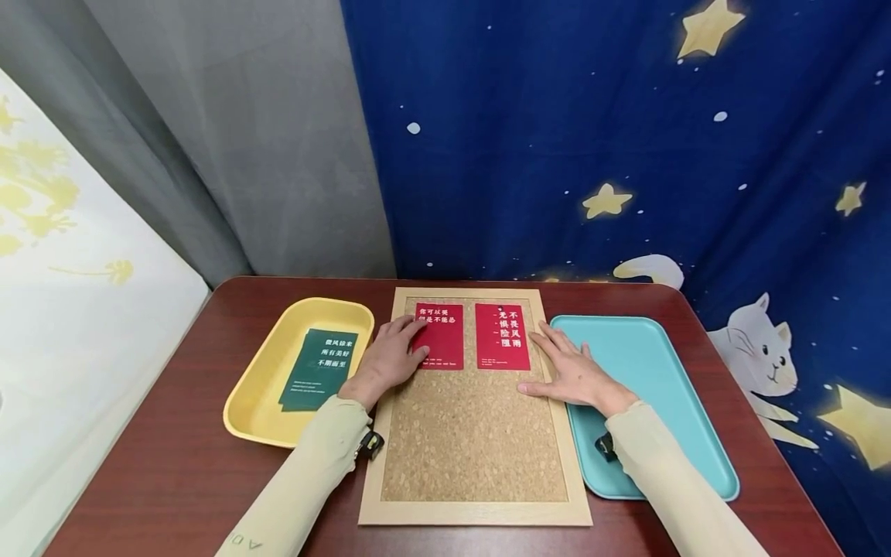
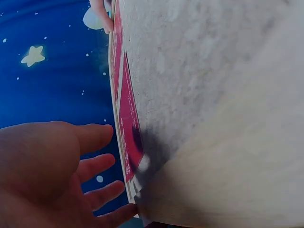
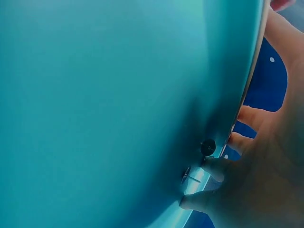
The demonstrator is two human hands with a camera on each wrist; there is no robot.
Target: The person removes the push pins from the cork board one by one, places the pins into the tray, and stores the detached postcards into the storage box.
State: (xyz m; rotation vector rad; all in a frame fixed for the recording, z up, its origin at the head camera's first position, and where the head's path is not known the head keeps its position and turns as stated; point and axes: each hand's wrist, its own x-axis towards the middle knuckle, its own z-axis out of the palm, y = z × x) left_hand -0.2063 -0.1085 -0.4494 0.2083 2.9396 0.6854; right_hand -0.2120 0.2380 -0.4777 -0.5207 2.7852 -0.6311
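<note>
Two red cards with white lettering, a left card (image 1: 440,348) and a right card (image 1: 485,348), lie side by side at the top of a wood-framed cork board (image 1: 480,433). A small dark pin (image 1: 500,308) shows at the right card's top edge. My left hand (image 1: 391,354) reaches over the board's left frame, its spread fingertips at the left card's edge. Across the board, my right hand (image 1: 576,374) has its fingers spread over the right frame, beside the right card. In the right wrist view, two thumbtacks, one a dark disc (image 3: 208,147), lie near the right fingers.
Left of the board stands a yellow tray (image 1: 259,422) containing dark green cards (image 1: 313,379) with white lettering. A teal tray (image 1: 668,402) sits close along the board's right side, under my right forearm. Curtains hang behind the dark red wooden table (image 1: 160,402).
</note>
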